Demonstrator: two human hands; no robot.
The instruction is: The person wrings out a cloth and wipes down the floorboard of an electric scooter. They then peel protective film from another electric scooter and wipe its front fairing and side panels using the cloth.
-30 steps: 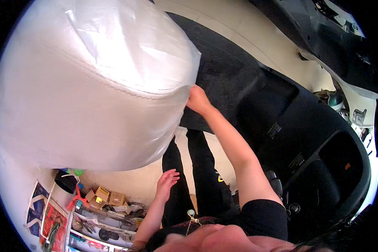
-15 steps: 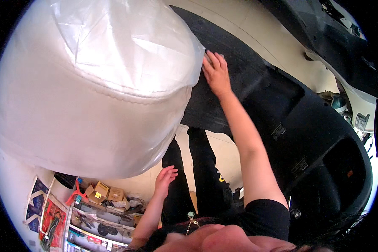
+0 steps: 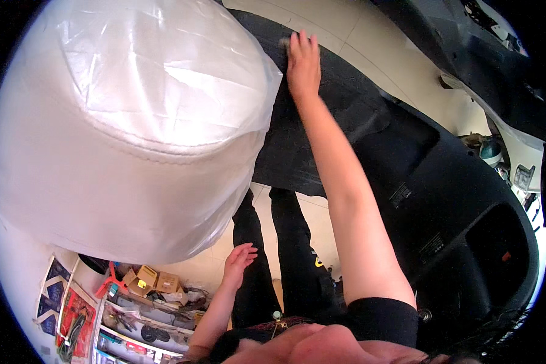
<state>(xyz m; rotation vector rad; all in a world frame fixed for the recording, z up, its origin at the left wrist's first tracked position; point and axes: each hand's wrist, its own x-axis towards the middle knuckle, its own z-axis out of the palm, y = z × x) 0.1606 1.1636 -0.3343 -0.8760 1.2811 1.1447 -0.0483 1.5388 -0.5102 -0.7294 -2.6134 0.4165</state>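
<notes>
From where I sit at the far end, the biggest thing is a pale, padded vehicle seat (image 3: 133, 164) with a stitched seam, filling the upper left and left of the frame under wrinkled clear plastic film (image 3: 182, 67). Next in size, I have a black moulded panel (image 3: 370, 151) running from the top centre down to the lower right, with deep recesses in its right part. More black bodywork (image 3: 461, 54) sits in the upper right corner, over a pale tiled floor (image 3: 376, 45). Black trousers (image 3: 291, 224) show at the lower centre, and a shelf rack (image 3: 118, 333) at the lower left.

Of the hands, the right hand (image 3: 304, 67) is over the panel's upper end at the top centre, fingers straight and slightly apart, just beside the seat; I cannot tell whether it presses down. The left hand (image 3: 240, 261) hangs in front of the trousers at the lower centre, fingers loosely bent and parted, below both seat and panel. Cardboard boxes (image 3: 167, 281) lie farther left.
</notes>
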